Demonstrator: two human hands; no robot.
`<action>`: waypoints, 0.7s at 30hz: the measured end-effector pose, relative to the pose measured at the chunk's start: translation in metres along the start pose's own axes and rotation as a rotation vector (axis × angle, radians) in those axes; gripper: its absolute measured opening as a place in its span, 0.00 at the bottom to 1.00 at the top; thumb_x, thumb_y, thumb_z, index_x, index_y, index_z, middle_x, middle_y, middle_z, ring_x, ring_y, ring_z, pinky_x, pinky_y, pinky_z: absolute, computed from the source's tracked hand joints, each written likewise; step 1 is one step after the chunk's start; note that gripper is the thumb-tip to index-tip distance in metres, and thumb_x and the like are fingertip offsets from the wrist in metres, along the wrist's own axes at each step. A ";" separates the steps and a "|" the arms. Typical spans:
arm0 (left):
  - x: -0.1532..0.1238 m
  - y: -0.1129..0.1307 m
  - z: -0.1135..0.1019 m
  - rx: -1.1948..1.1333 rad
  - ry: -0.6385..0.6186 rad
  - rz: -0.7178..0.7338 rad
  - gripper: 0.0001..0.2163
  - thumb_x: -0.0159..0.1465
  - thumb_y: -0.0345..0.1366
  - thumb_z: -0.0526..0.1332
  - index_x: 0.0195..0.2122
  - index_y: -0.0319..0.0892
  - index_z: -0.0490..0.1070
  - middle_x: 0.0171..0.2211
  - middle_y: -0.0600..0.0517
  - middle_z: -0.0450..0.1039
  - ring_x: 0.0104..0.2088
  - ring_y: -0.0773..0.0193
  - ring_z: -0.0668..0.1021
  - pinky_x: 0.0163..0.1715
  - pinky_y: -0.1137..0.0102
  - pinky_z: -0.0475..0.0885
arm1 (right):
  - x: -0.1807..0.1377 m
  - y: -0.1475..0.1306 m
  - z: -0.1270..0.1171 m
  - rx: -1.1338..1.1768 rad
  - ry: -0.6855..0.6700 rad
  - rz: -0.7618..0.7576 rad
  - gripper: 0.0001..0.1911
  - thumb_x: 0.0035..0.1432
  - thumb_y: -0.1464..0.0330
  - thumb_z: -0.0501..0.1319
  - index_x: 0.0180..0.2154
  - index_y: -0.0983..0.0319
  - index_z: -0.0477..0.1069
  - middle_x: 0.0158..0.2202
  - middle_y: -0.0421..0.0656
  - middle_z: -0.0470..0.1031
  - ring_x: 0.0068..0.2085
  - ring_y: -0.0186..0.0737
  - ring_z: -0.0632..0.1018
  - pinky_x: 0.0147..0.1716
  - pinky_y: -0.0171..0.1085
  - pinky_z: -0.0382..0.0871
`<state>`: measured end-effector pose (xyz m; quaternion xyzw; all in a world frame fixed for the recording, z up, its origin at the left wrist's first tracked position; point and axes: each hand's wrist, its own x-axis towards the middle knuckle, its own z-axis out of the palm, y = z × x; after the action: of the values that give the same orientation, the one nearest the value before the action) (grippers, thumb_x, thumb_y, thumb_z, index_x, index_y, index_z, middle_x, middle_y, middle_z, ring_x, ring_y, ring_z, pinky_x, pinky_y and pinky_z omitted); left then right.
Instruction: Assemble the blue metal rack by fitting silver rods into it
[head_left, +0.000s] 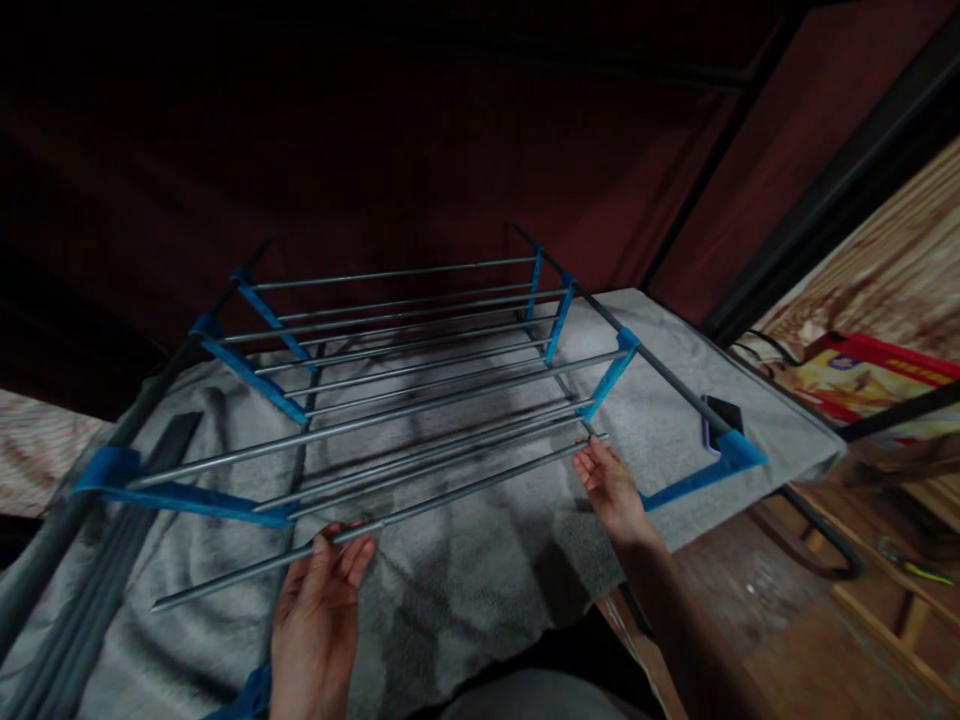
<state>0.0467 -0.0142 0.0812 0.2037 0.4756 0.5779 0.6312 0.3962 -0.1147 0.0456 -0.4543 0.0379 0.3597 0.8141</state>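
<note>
A thin grey metal rod point(457, 492) runs slantwise in front of me, with both hands on it. My left hand point(319, 600) has its thumb and fingers closed round the rod left of its middle. Near the rod's right end, my right hand point(609, 487) pinches it. Just beyond stands a rack frame of dark poles with blue plastic brackets point(199, 498) and several grey rods fitted between them. An unfilled blue bracket point(690, 485) sits to the right of my right hand. Another blue bracket point(251, 692) shows partly at the bottom, beside my left wrist.
The rack rests on a grey fleecy cloth point(480, 560). Several dark grey tubes point(97, 590) lie at the left. A phone point(721, 422) lies on the cloth at right, behind a frame pole. Past the cloth's edge are a red and yellow package point(862, 385) and wooden pieces point(892, 640).
</note>
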 end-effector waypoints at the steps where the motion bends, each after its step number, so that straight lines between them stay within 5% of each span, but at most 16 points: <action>1: 0.001 -0.001 0.000 0.000 -0.001 -0.006 0.15 0.47 0.42 0.78 0.28 0.46 0.75 0.36 0.60 0.80 0.36 0.62 0.83 0.40 0.64 0.79 | 0.002 -0.002 0.003 0.002 -0.002 -0.006 0.15 0.47 0.67 0.76 0.29 0.57 0.70 0.26 0.33 0.77 0.29 0.30 0.79 0.36 0.31 0.78; 21: -0.001 -0.014 0.006 0.010 -0.001 -0.109 0.13 0.46 0.41 0.78 0.29 0.46 0.78 0.37 0.56 0.82 0.41 0.58 0.84 0.41 0.68 0.81 | 0.024 -0.031 0.048 0.055 -0.129 -0.076 0.10 0.50 0.70 0.74 0.30 0.58 0.74 0.31 0.36 0.81 0.31 0.29 0.80 0.35 0.29 0.77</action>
<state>0.0595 -0.0168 0.0734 0.1809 0.4884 0.5401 0.6611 0.4206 -0.0750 0.0863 -0.4087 -0.0222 0.3561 0.8400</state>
